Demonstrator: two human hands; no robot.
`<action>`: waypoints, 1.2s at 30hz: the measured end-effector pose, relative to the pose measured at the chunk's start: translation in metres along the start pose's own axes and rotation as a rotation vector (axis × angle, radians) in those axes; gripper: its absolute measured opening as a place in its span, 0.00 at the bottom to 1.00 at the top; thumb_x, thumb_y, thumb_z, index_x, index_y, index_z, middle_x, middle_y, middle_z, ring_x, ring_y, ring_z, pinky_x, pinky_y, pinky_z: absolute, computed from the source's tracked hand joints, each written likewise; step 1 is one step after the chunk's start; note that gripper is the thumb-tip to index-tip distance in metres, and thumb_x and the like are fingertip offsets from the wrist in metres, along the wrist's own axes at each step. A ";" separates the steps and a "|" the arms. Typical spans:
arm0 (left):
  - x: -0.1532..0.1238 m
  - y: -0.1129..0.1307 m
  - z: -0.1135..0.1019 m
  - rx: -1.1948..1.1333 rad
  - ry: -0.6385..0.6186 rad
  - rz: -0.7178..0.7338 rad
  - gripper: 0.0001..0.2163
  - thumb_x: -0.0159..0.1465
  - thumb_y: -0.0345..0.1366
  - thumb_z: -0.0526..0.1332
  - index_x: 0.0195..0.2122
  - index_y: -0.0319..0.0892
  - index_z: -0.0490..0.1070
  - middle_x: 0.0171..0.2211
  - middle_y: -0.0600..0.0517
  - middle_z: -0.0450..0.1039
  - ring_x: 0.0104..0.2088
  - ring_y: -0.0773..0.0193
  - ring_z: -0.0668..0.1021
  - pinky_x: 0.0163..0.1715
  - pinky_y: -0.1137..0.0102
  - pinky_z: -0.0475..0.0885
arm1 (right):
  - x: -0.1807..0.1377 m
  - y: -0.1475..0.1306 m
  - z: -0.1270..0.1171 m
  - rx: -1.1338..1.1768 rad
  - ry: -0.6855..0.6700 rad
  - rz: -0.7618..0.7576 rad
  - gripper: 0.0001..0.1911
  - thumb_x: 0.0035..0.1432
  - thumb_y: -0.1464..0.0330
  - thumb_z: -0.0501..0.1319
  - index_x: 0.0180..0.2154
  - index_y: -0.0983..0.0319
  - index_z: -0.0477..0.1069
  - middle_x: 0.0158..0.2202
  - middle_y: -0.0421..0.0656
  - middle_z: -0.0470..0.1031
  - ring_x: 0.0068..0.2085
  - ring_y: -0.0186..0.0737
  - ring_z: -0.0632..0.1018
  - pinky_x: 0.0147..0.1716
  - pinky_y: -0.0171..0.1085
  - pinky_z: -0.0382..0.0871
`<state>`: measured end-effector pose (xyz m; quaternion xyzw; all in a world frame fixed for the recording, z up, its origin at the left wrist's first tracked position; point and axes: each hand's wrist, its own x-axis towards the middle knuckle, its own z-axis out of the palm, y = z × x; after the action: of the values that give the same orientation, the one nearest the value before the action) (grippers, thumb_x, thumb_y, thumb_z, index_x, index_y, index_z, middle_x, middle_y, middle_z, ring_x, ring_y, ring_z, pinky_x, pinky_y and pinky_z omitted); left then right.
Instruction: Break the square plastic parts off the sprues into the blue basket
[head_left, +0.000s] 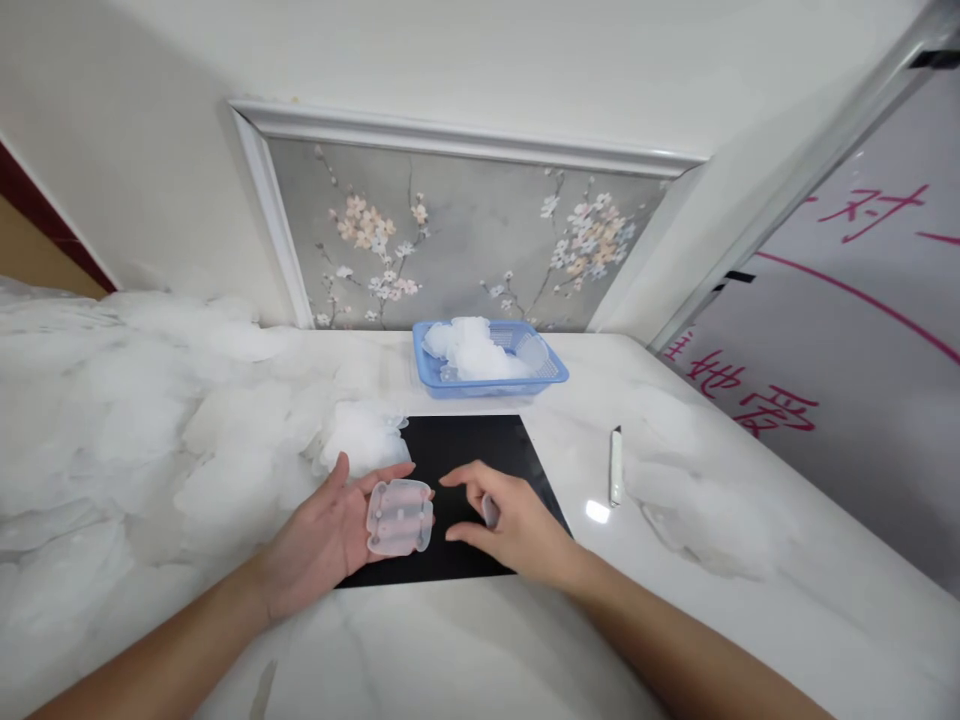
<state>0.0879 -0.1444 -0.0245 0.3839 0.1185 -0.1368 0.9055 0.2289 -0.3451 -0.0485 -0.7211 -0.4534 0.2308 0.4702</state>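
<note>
My left hand [330, 535] lies palm up over the left edge of a black mat [480, 450]. Its fingers cradle a translucent, squarish plastic part [400, 516] with small round studs. My right hand [510, 520] hovers just right of that part, over the mat. Its fingers are curled, and a small clear piece [490, 510] shows tucked against the palm. Thumb and forefinger point toward the plastic part without touching it.
A blue basket [551, 375] of similar translucent parts stands behind the mat. A large heap of white translucent pieces [150, 430] covers the table's left side, a smaller pile [705, 510] lies at the right. A slim white tool [616, 465] lies right of the mat.
</note>
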 end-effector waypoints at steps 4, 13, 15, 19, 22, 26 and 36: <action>0.000 -0.003 0.004 0.012 -0.031 -0.019 0.34 0.65 0.60 0.42 0.62 0.40 0.59 0.55 0.41 0.69 0.56 0.47 0.70 0.60 0.52 0.56 | 0.000 -0.003 0.015 -0.327 -0.053 -0.303 0.13 0.60 0.68 0.61 0.47 0.51 0.72 0.47 0.44 0.66 0.30 0.33 0.69 0.30 0.36 0.65; 0.002 -0.005 -0.008 1.192 0.365 0.582 0.11 0.64 0.43 0.60 0.46 0.49 0.76 0.49 0.47 0.74 0.53 0.50 0.71 0.58 0.54 0.60 | 0.006 -0.005 0.000 0.430 -0.084 0.290 0.09 0.57 0.64 0.59 0.39 0.60 0.67 0.21 0.34 0.66 0.18 0.28 0.62 0.18 0.29 0.53; 0.006 -0.002 -0.016 1.410 0.358 0.639 0.13 0.64 0.41 0.59 0.48 0.49 0.75 0.55 0.48 0.71 0.58 0.48 0.66 0.60 0.52 0.55 | 0.007 0.000 -0.007 0.531 -0.155 0.381 0.13 0.54 0.64 0.60 0.42 0.61 0.69 0.21 0.34 0.68 0.17 0.26 0.61 0.16 0.28 0.49; 0.016 -0.002 -0.031 1.660 0.426 0.582 0.17 0.64 0.41 0.58 0.53 0.47 0.72 0.62 0.46 0.64 0.59 0.42 0.63 0.58 0.47 0.53 | 0.008 0.002 -0.018 0.611 -0.248 0.465 0.21 0.53 0.64 0.59 0.49 0.63 0.69 0.13 0.31 0.62 0.14 0.28 0.59 0.13 0.28 0.47; 0.018 -0.002 -0.038 1.720 0.453 0.596 0.16 0.65 0.42 0.56 0.51 0.48 0.74 0.60 0.46 0.67 0.54 0.43 0.66 0.55 0.48 0.57 | 0.008 -0.002 -0.022 0.628 -0.246 0.503 0.23 0.53 0.64 0.58 0.51 0.65 0.69 0.11 0.31 0.60 0.13 0.28 0.58 0.12 0.28 0.47; 0.014 0.001 -0.038 1.735 0.418 0.608 0.13 0.64 0.42 0.57 0.45 0.48 0.77 0.52 0.46 0.74 0.47 0.46 0.69 0.50 0.51 0.61 | 0.008 -0.003 -0.023 0.678 -0.223 0.538 0.23 0.53 0.64 0.58 0.49 0.66 0.70 0.10 0.31 0.61 0.11 0.27 0.57 0.11 0.28 0.47; 0.000 -0.010 -0.008 1.433 0.050 0.507 0.10 0.64 0.36 0.60 0.44 0.51 0.79 0.50 0.50 0.77 0.57 0.49 0.70 0.59 0.50 0.61 | 0.008 0.000 -0.023 0.615 -0.201 0.530 0.22 0.55 0.61 0.57 0.49 0.65 0.71 0.11 0.32 0.62 0.11 0.28 0.58 0.11 0.27 0.48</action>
<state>0.0838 -0.1455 -0.0367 0.8965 -0.0706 0.0406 0.4354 0.2504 -0.3493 -0.0372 -0.6127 -0.2055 0.5377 0.5415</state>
